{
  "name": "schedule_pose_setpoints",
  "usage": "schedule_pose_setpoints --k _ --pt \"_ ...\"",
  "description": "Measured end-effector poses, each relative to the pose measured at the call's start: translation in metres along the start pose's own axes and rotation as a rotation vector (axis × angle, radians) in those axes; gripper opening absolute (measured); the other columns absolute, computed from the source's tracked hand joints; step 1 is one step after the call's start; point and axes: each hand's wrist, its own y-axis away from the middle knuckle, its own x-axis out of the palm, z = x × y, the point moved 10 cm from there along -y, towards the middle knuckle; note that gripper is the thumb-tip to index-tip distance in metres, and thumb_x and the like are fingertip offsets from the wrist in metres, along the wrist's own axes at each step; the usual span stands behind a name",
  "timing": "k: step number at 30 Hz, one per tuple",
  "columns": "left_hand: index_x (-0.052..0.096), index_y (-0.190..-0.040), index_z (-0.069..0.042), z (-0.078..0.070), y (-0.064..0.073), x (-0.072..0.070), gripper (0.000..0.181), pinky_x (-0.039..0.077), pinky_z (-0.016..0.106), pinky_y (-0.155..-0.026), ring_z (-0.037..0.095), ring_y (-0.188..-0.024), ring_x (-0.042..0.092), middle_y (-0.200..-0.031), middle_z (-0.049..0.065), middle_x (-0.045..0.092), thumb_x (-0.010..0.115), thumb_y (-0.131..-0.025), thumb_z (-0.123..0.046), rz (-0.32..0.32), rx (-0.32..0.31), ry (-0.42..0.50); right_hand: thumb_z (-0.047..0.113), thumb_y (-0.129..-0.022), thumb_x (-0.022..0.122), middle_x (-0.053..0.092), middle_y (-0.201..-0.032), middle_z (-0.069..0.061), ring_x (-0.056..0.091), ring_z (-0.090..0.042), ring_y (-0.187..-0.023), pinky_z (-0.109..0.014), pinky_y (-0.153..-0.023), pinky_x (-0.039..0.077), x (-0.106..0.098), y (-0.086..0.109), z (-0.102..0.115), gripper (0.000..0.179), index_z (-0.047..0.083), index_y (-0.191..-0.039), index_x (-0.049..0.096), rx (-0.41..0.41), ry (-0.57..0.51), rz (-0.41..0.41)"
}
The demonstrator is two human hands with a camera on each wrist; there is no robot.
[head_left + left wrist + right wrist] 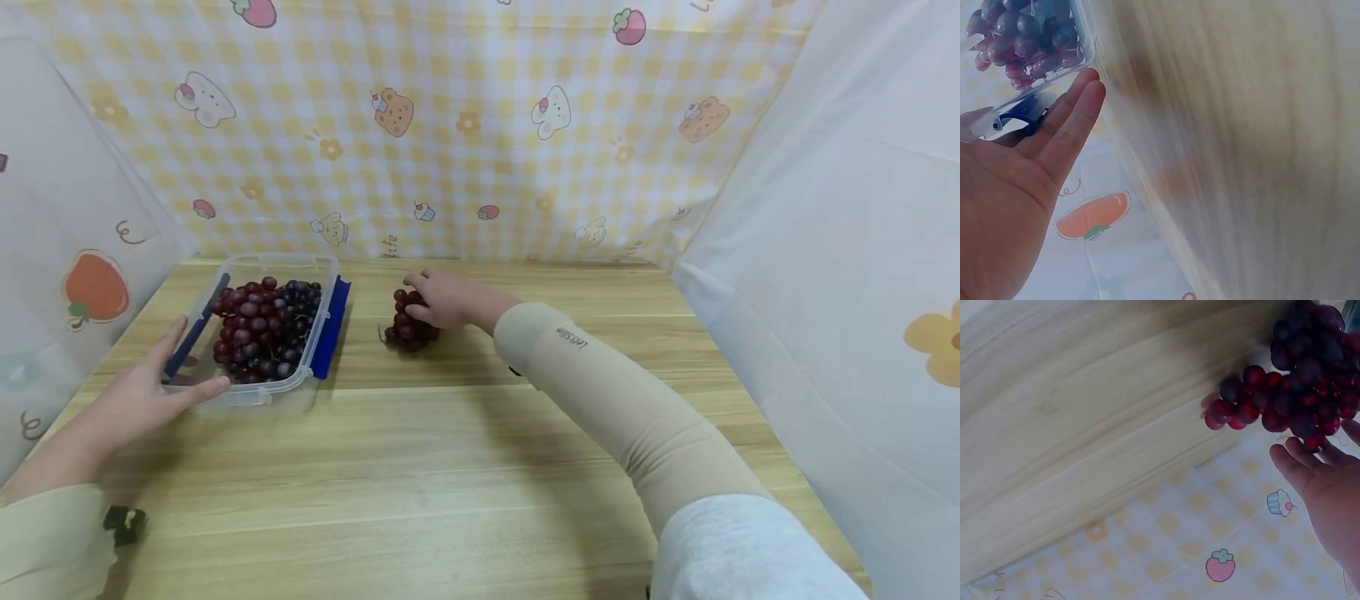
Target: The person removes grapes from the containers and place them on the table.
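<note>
One container (257,391), one grape bunch (408,332) outside

Yellow-checked cloth (442,142) hangs behind a wooden tabletop (427,454).

Have right hand (446,302) over small red grape bunch (408,329) on wood tabletop (420,475). Have left hand (142,397) spread around near-left corner of clear container (255,390). See red grapes (247,321) left, dark grapes (302,304) right inside it; blue flap (330,329) angled out along right side. See checked cloth (480,75) behind.
</note>
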Motion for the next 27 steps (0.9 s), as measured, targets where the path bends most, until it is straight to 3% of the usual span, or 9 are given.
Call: schedule_pose_setpoints --k 18,27 --pt "-0.030 -0.165 -0.021 0.001 0.000 0.002 0.115 0.026 0.091 -0.103 0.082 -0.137 0.019 -0.160 0.055 0.005 0.059 -0.103 -0.061 0.014 -0.004 0.010 0.043 -0.114 0.045 0.043 -0.165 -0.014 0.051 -0.027 -0.148 -0.042 -0.125 0.044 -0.028 0.006 0.011 0.059 0.015 -0.165 0.038 -0.014 0.086 0.010" --pt "-0.030 -0.164 -0.021 0.000 0.001 0.002 0.115 0.027 0.091 -0.103 0.082 -0.137 0.019 -0.160 0.055 0.005 0.059 -0.103 -0.061 0.011 0.000 0.003 0.040 -0.114 0.047 0.048 -0.160 -0.013 0.057 -0.024 -0.141 -0.038 -0.121 0.047 -0.038 0.007 0.028 0.057 0.013 -0.164 0.040 -0.065 0.126 -0.011"
